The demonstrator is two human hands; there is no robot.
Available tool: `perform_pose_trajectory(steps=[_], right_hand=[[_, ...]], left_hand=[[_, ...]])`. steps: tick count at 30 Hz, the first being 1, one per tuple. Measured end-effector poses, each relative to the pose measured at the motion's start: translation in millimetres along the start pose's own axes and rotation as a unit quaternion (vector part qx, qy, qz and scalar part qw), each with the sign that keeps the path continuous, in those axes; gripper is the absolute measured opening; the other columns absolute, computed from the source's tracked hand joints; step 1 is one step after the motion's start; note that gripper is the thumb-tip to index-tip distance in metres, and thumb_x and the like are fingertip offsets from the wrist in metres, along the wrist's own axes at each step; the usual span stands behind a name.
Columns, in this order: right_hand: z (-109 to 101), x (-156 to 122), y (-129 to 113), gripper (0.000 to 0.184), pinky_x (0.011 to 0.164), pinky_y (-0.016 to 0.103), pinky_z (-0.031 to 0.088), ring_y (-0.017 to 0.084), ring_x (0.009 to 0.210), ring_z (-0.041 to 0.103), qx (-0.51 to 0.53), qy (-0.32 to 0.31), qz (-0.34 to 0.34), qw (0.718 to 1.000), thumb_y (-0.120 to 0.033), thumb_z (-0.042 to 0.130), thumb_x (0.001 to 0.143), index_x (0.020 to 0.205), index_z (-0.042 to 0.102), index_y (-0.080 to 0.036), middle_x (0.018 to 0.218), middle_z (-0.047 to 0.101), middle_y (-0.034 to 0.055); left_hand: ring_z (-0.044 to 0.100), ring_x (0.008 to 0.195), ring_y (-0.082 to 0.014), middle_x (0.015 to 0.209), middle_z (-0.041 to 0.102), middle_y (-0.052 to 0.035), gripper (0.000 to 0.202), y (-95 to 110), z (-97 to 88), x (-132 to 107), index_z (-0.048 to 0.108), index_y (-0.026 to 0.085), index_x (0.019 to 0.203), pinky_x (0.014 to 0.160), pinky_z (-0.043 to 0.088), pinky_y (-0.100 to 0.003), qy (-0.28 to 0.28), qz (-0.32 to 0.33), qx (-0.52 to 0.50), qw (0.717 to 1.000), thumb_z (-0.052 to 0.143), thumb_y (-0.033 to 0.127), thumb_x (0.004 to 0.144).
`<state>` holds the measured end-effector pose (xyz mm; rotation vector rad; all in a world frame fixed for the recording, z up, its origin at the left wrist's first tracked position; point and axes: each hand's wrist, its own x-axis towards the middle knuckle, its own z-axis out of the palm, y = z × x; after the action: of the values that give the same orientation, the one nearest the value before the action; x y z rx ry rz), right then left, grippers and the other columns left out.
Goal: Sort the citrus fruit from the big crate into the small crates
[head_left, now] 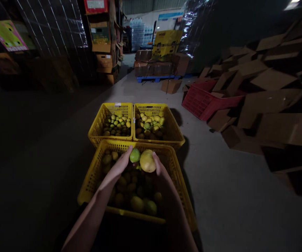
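Above the near yellow plastic crate [88,182], both my hands are raised side by side, each with a fruit. My left hand [123,161] is closed on a small green lemon [135,155], with the thumb along its side. A larger yellow lemon [148,161] sits in my right hand [158,165], its thumb on the fruit's right side. The two fruits nearly touch. Below, more lemons [137,204] in green and yellow lie in the shadowed near crate, partly hidden by my forearms.
Two yellow crates stand beyond the near one: the left crate [94,129] holds small green and yellow lemons, the right crate [176,129] mostly yellow ones. Flattened cartons [274,105] and a red crate [199,101] lie right. Farther back is a loaded blue pallet [157,78].
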<state>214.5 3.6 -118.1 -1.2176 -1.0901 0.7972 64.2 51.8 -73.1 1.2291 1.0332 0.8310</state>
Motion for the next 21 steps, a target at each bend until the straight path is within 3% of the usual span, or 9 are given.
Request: perform_pose_trajectory(steps=[4, 7, 10, 15, 21], right_hand=[[7, 8, -9, 0.049, 0.076, 0.037, 0.054, 0.024, 0.089, 0.064, 0.043, 0.047, 0.090, 0.994, -0.050, 0.065, 0.072, 0.108, 0.047, -0.022, 0.099, 0.064, 0.0076], [10, 12, -16, 0.066, 0.075, 0.035, 0.053, 0.021, 0.089, 0.062, 0.025, 0.088, 0.020, 0.996, -0.041, 0.079, 0.058, 0.108, 0.039, -0.023, 0.105, 0.059, 0.0073], [7, 11, -23, 0.068, 0.075, 0.033, 0.052, 0.020, 0.090, 0.061, -0.010, 0.077, -0.051, 0.996, -0.036, 0.082, 0.055, 0.108, 0.041, -0.025, 0.107, 0.057, 0.0060], [4, 9, -31, 0.061, 0.076, 0.034, 0.052, 0.021, 0.091, 0.061, 0.013, 0.065, -0.074, 0.995, -0.032, 0.080, 0.059, 0.109, 0.046, -0.025, 0.103, 0.059, 0.0048], [0, 11, -41, 0.062, 0.085, 0.042, 0.052, 0.025, 0.101, 0.061, 0.097, 0.027, -0.030, 0.995, -0.029, 0.079, 0.061, 0.116, 0.051, -0.025, 0.112, 0.062, 0.0082]], left_hand=[[0.060, 0.094, -0.0200, 0.101, 0.067, -0.0063, 0.045, 2, -1.3, -1, 0.062, 0.017, 0.103, 0.085, 0.045, -0.031, 0.033, 0.116, 0.058, 0.991, 0.061, 0.054, 0.077], [0.054, 0.112, -0.0228, 0.120, 0.060, -0.0083, 0.053, 5, -2.9, -2, 0.056, 0.019, 0.116, 0.099, 0.038, -0.035, 0.064, 0.211, 0.105, 0.970, 0.072, 0.041, 0.071], [0.054, 0.112, -0.0227, 0.120, 0.059, -0.0086, 0.055, 8, -4.2, -4, 0.055, 0.020, 0.116, 0.099, 0.039, -0.035, 0.058, 0.263, 0.118, 0.956, 0.076, 0.035, 0.068], [0.059, 0.096, -0.0188, 0.102, 0.062, -0.0053, 0.056, 9, -4.9, -5, 0.049, 0.020, 0.110, 0.087, 0.045, -0.032, 0.052, 0.266, 0.071, 0.960, 0.079, 0.032, 0.064], [0.059, 0.101, -0.0224, 0.108, 0.064, -0.0083, 0.054, 11, -9.3, -2, 0.060, 0.018, 0.107, 0.090, 0.046, -0.035, 0.031, 0.213, -0.007, 0.976, 0.082, 0.032, 0.059]])
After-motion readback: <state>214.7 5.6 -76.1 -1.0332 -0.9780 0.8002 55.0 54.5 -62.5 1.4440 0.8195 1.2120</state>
